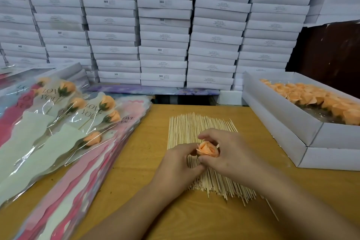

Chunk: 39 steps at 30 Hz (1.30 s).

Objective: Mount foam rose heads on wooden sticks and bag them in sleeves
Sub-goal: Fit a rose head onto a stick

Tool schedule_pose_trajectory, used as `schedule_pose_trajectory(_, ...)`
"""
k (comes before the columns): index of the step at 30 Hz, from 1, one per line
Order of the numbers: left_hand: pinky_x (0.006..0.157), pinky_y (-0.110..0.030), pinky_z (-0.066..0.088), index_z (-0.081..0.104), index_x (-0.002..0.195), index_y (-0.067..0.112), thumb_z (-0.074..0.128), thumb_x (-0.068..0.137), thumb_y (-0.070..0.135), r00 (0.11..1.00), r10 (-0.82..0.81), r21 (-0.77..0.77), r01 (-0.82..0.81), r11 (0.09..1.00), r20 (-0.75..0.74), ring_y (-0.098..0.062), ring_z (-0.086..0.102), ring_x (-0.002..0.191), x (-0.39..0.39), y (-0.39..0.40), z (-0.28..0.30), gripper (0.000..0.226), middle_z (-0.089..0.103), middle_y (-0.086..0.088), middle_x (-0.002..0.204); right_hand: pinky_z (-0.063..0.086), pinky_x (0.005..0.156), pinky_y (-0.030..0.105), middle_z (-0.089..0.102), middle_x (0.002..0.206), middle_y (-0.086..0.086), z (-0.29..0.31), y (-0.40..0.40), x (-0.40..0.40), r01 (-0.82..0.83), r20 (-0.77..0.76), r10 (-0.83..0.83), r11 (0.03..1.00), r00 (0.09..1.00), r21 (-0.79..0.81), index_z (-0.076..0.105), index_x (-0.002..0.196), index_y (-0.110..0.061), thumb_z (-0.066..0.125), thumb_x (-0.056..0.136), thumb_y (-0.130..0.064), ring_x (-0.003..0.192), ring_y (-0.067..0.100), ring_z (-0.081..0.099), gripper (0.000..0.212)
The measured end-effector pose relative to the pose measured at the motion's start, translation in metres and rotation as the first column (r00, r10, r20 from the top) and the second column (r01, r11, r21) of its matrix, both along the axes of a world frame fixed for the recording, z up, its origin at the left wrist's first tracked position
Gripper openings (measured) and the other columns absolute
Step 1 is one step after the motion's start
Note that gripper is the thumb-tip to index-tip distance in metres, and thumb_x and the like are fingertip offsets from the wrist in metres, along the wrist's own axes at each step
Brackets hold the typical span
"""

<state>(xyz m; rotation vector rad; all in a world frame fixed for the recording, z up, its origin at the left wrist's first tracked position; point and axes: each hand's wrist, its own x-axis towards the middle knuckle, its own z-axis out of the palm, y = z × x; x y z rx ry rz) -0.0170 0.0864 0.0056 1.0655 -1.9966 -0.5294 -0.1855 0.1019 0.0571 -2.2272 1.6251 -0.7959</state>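
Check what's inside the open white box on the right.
The white box holds loose orange foam rose heads, packed together, with dark green bases showing underneath. Its near wall hides the box floor and any lower roses.

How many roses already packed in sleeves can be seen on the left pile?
6 bagged roses: two at the back, two in the middle, one right of those, one nearest. More may lie hidden underneath.

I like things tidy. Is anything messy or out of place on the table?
Mostly tidy. The sticks lie in a neat layer, but a few near the right arm have slid out, and one stray stick lies apart at an angle. Both hands hold one rose above the pile.
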Motion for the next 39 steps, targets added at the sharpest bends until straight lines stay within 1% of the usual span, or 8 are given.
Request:
schedule_pose_trajectory(7, 0.066, -0.013, 0.047, 0.071, 0.091, 0.033, 0.071, 0.087, 0.024, 0.982, 0.066, 0.081, -0.053, 0.995, -0.176, 0.0, 0.063, 0.078, 0.0, 0.0, 0.001, 0.009, 0.07, 0.019, 0.083, 0.048, 0.085, 0.016, 0.043, 0.122, -0.036, -0.006, 0.011, -0.003, -0.026, 0.116, 0.038, 0.995, 0.992, -0.1, 0.031, 0.138, -0.05, 0.055, 0.08, -0.065, 0.112, -0.014, 0.046, 0.064)
schedule_pose_trajectory(10, 0.065, -0.016, 0.049, 0.071, 0.086, 0.03, 0.074, 0.087, 0.03, 0.954, 0.176, 0.16, -0.139, 0.977, -0.243, -0.002, 0.064, 0.076, 0.002, -0.003, 0.002, 0.003, 0.071, 0.015, 0.08, 0.047, 0.07, 0.018, 0.055, 0.102, -0.025, -0.016, 0.013, -0.012, 0.182, 0.267, -0.143, 0.974, 0.953, -0.131, 0.048, 0.109, -0.042, 0.05, 0.085, -0.054, 0.094, -0.01, 0.053, 0.027)
schedule_pose_trajectory(12, 0.065, -0.016, 0.05, 0.072, 0.083, 0.028, 0.077, 0.085, 0.03, 0.938, 0.217, 0.212, -0.162, 0.964, -0.269, -0.002, 0.065, 0.074, 0.005, -0.005, 0.001, 0.006, 0.072, 0.013, 0.079, 0.049, 0.061, 0.023, 0.061, 0.083, -0.014, -0.024, 0.011, -0.018, 0.235, 0.207, -0.222, 0.971, 0.953, -0.037, 0.054, 0.091, -0.037, 0.057, 0.091, -0.04, 0.074, 0.0, 0.058, 0.004)
schedule_pose_trajectory(16, 0.066, -0.013, 0.048, 0.072, 0.075, 0.023, 0.081, 0.082, 0.027, 0.918, 0.226, 0.253, -0.146, 0.956, -0.325, -0.005, 0.066, 0.074, 0.008, -0.008, 0.002, 0.012, 0.073, 0.007, 0.077, 0.041, 0.055, 0.022, 0.062, 0.072, -0.009, -0.037, 0.007, -0.021, 0.261, -0.015, -0.261, 0.956, 0.965, 0.136, 0.06, 0.081, -0.03, 0.065, 0.088, -0.047, 0.063, 0.004, 0.055, 0.02)
schedule_pose_trajectory(22, 0.071, -0.014, 0.05, 0.075, 0.086, 0.024, 0.076, 0.086, 0.028, 0.914, 0.193, 0.294, -0.086, 0.952, -0.357, -0.005, 0.067, 0.08, 0.007, -0.009, 0.002, 0.004, 0.074, 0.007, 0.084, 0.053, 0.057, 0.034, 0.068, 0.069, 0.003, -0.041, 0.001, -0.015, 0.344, -0.166, -0.326, 0.934, 0.931, 0.097, 0.066, 0.075, -0.017, 0.064, 0.085, -0.052, 0.06, 0.015, 0.063, 0.036)
schedule_pose_trajectory(29, 0.071, -0.014, 0.051, 0.075, 0.094, 0.022, 0.073, 0.089, 0.028, 0.901, 0.202, 0.296, -0.087, 0.951, -0.384, -0.003, 0.067, 0.08, 0.006, -0.01, 0.0, 0.008, 0.074, 0.005, 0.087, 0.034, 0.047, 0.027, 0.036, 0.04, -0.006, -0.043, -0.008, -0.016, 0.287, -0.138, -0.263, 0.937, 0.955, 0.199, 0.046, 0.047, -0.022, 0.064, 0.085, -0.047, 0.037, 0.012, 0.036, 0.048)
schedule_pose_trajectory(33, 0.067, -0.025, 0.047, 0.071, 0.09, 0.006, 0.072, 0.09, 0.028, 0.88, 0.222, 0.337, -0.076, 0.939, -0.42, -0.01, 0.058, 0.069, 0.007, -0.012, 0.001, 0.021, 0.066, -0.011, 0.077, 0.028, 0.049, 0.025, 0.029, 0.037, -0.009, -0.042, -0.013, -0.019, 0.278, -0.052, -0.275, 0.91, 0.96, 0.308, 0.039, 0.045, -0.021, 0.067, 0.084, -0.039, 0.036, 0.011, 0.032, 0.051)
schedule_pose_trajectory(39, 0.064, -0.025, 0.043, 0.069, 0.094, 0.0, 0.072, 0.09, 0.029, 0.862, 0.24, 0.378, -0.061, 0.924, -0.446, -0.01, 0.052, 0.068, 0.009, -0.014, 0.0, 0.03, 0.058, -0.002, 0.074, 0.027, 0.051, 0.025, 0.029, 0.037, -0.01, -0.034, -0.013, -0.023, 0.27, -0.017, -0.286, 0.883, 0.958, 0.385, 0.041, 0.045, -0.022, 0.068, 0.083, -0.03, 0.033, 0.01, 0.03, 0.047)
